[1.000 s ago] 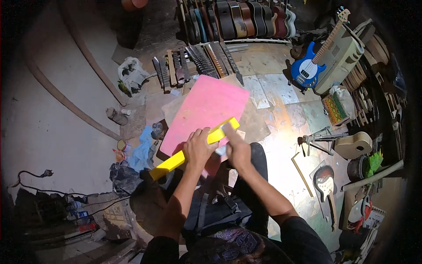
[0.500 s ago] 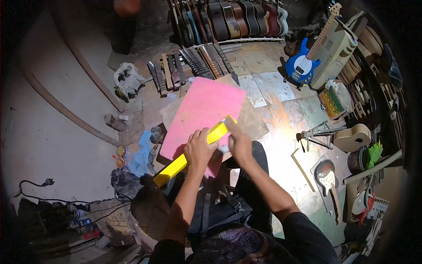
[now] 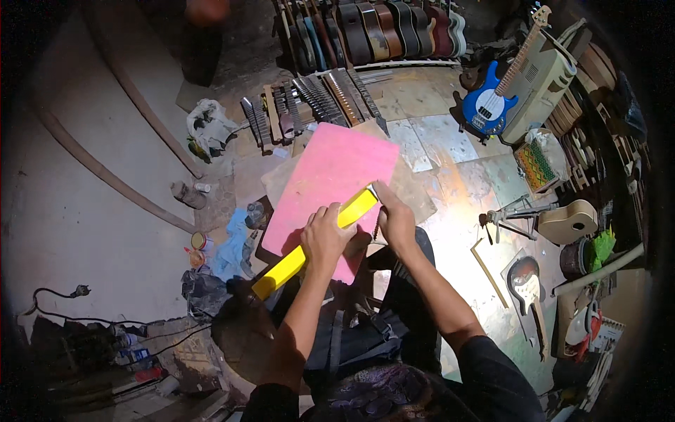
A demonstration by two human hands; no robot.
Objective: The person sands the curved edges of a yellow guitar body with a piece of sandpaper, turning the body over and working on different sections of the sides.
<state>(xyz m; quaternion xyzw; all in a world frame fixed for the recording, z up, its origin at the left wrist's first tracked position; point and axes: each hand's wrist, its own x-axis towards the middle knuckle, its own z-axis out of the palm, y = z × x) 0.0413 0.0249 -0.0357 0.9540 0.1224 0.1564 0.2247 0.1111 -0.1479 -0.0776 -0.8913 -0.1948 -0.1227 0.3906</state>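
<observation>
A long yellow box-shaped bar (image 3: 281,273) lies slantwise across my front, its near end at the lower left and its far end at the upper right. My left hand (image 3: 325,235) is wrapped round its middle, fingers over the top. At the far end, my right hand (image 3: 396,219) is closed with its fingertips pressed against the bar's end, where a pale edge shows. Something thin and dark hangs beside that hand; I cannot make out what it is. Beneath the bar lies a pink board (image 3: 341,165), partly hidden by my hands.
A brown sheet (image 3: 415,200) sticks out under the pink board. Beyond it lie several guitar necks (image 3: 320,98) and a row of guitar bodies (image 3: 387,32). To the right are a blue bass guitar (image 3: 487,105), an acoustic guitar (image 3: 566,219) and a dark guitar body (image 3: 524,278).
My right hand, blurred over the bar's far end before, now shows clearly with its fingers at that end. My left hand keeps its grip. The whole view has shifted slightly.
</observation>
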